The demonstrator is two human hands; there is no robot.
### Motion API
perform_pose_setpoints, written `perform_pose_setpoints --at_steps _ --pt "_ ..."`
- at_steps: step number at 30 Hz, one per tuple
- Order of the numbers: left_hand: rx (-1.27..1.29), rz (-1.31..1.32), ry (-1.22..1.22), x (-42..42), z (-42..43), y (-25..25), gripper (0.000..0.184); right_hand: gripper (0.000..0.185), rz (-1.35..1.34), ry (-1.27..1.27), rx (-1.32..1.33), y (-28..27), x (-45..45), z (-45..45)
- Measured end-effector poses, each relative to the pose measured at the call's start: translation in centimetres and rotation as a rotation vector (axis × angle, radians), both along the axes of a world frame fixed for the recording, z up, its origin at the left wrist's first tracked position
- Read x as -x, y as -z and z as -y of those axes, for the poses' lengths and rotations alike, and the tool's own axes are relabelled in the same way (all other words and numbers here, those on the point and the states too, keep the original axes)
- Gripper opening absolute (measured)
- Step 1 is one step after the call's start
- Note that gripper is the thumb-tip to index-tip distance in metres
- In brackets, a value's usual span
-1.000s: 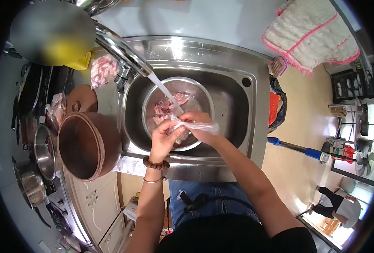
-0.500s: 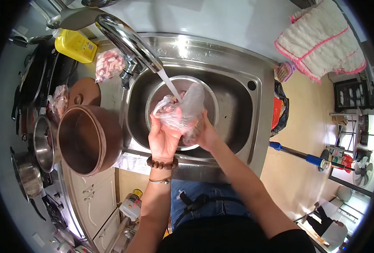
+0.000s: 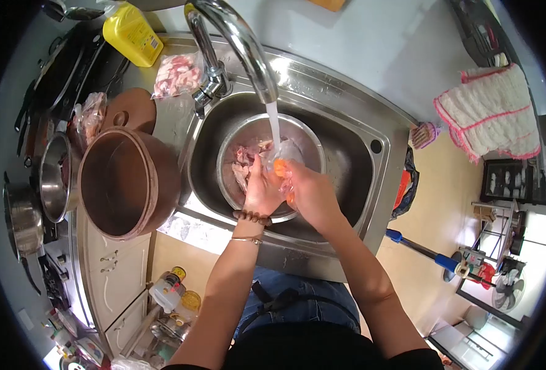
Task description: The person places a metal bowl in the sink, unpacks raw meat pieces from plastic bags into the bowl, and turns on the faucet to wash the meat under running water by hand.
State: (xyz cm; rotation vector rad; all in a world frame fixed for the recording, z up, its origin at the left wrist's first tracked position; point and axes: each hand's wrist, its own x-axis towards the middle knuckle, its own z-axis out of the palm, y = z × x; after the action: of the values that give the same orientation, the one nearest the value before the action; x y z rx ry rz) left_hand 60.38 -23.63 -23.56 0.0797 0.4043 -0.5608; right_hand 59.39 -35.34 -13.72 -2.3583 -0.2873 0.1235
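Note:
A clear plastic bag (image 3: pixel 290 153) is bunched between my hands under the running tap water. My right hand (image 3: pixel 315 196) is closed round it, with bright orange patches showing at the fingers; I cannot make out whether they belong to the bag or its contents. My left hand (image 3: pixel 264 190), wearing a beaded bracelet, grips the bag's near left side, its fingers partly hidden. Below them a steel bowl (image 3: pixel 225 147) sits in the sink (image 3: pixel 350 179). Raw meat pieces (image 3: pixel 242 165) lie in the bowl, left of my hands.
The chrome tap (image 3: pixel 248 43) arches over the bowl. Left of the sink stand a brown clay pot (image 3: pixel 116 185), its lid (image 3: pixel 138 111) and a steel bowl (image 3: pixel 57 179). A bag of meat (image 3: pixel 177 75) and a yellow bottle (image 3: pixel 132 34) are behind. A towel (image 3: pixel 488 114) hangs right.
The bag, held up and bulging before, is now crumpled lower between my hands. Meat pieces now show in the bowl. The view has shifted, and orange patches have appeared at my right fingers.

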Motion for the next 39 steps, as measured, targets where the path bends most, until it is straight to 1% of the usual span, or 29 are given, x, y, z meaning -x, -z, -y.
perform_pose_setpoints --at_steps 2,3,5,6,8,9,11,12,14,15,16,17,18,19,21,22,24,25,26,27,28,30,31,32,33,34,36,38,39 --pt "0.109 -0.007 -0.032 -0.3 0.5 0.7 0.051 0.033 0.083 -0.038 0.229 -0.3 0.0 -0.3" --pt "0.113 -0.007 -0.039 -0.3 0.5 1.0 0.051 0.033 0.084 -0.045 0.233 -0.8 0.1 -0.2" --pt "-0.066 -0.086 -0.008 -0.4 0.7 1.1 0.054 0.031 0.291 0.032 0.282 -2.6 0.2 0.1" --pt "-0.064 -0.087 -0.011 -0.4 0.8 1.1 0.054 0.031 0.291 0.029 0.284 -3.2 0.2 0.1" --pt "-0.251 -0.111 0.011 -0.6 1.0 0.1 0.052 0.029 0.506 0.075 0.137 -4.3 0.3 0.1" --pt "-0.249 -0.113 0.014 -0.6 1.1 0.3 0.052 0.029 0.504 0.077 0.140 -4.5 0.3 0.3" --pt "-0.245 0.007 0.005 -0.7 1.2 1.3 0.047 0.024 0.455 0.043 0.036 -4.8 0.3 0.7" --pt "-0.241 0.010 0.011 -0.9 1.3 2.1 0.047 0.024 0.456 0.049 0.042 -4.9 0.3 1.1" --pt "-0.279 0.019 0.067 -1.4 1.4 3.3 0.046 0.024 0.522 0.241 -0.025 -5.2 0.2 1.8" --pt "-0.277 0.014 0.069 -1.2 1.6 3.8 0.046 0.023 0.429 0.260 -0.089 -5.6 -0.1 2.2" --pt "-0.213 0.045 0.073 -1.0 1.7 3.9 0.046 0.023 0.427 0.265 -0.086 -5.1 -0.4 2.6" --pt "-0.149 0.080 0.077 -1.2 1.9 3.7 0.045 0.020 0.301 0.256 -0.170 -3.9 -1.0 3.2" --pt "-0.147 0.083 0.082 -1.2 2.2 3.6 0.045 0.019 0.176 0.246 -0.254 -2.9 -1.5 3.7" --pt "-0.208 0.060 0.051 -1.1 2.5 2.9 0.045 0.019 0.178 0.245 -0.253 -2.2 -2.0 3.8" --pt "-0.274 0.031 0.021 -0.6 2.7 1.5 0.044 0.020 -0.156 0.418 -0.577 -0.9 -2.4 3.8" --pt "-0.271 0.046 0.032 -0.4 2.8 0.4 0.043 0.020 -0.158 0.420 -0.583 -0.5 -2.3 3.8" --pt "-0.266 0.064 0.048 -0.2 2.6 0.2 0.042 0.023 -0.088 0.427 -0.531 0.0 -2.3 4.0" --pt "-0.192 0.028 0.068 0.1 2.2 1.1 0.040 0.023 -0.090 0.437 -0.527 -0.8 -2.1 3.9" --pt "-0.111 -0.008 0.095 0.4 2.0 2.3 0.039 0.024 -0.064 0.500 -0.597 -2.5 -1.8 3.6" --pt "-0.126 -0.052 0.126 0.4 1.8 4.0 0.044 0.025 -0.029 0.564 -0.662 -3.8 -1.5 3.9" --pt "-0.163 -0.102 0.112 0.5 1.6 4.8 0.041 0.025 -0.018 0.581 -0.645 -4.5 -1.2 5.0" --pt "-0.297 -0.241 0.107 0.4 1.3 4.6 0.033 0.022 0.103 0.651 -0.647 -5.6 -0.6 7.9" --pt "-0.299 -0.245 0.101 0.5 1.3 4.8 0.033 0.021 0.156 0.671 -0.607 -6.2 0.1 10.3" --pt "-0.300 -0.242 0.080 0.4 1.2 5.2 0.026 0.019 0.205 0.685 -0.572 -6.8 0.8 12.6" --pt "-0.301 -0.239 0.056 0.4 1.1 5.5 0.019 0.020 0.230 0.936 -0.727 -8.3 1.1 13.1" --pt "-0.307 -0.243 0.041 0.4 1.0 5.6 0.019 0.021 0.332 0.947 -0.637 -7.8 2.0 16.8" --pt "-0.376 -0.263 0.011 0.4 1.0 5.7 0.021 0.019 0.477 1.012 -0.416 -5.9 4.5 25.5" --pt "-0.402 -0.251 -0.002 0.4 0.8 6.0 0.025 0.018 0.504 1.150 -0.536 -7.1 5.9 27.0" --pt "-0.436 -0.217 0.061 0.5 0.7 6.0 0.025 0.019 0.550 1.221 -0.491 -7.1 6.6 27.5"
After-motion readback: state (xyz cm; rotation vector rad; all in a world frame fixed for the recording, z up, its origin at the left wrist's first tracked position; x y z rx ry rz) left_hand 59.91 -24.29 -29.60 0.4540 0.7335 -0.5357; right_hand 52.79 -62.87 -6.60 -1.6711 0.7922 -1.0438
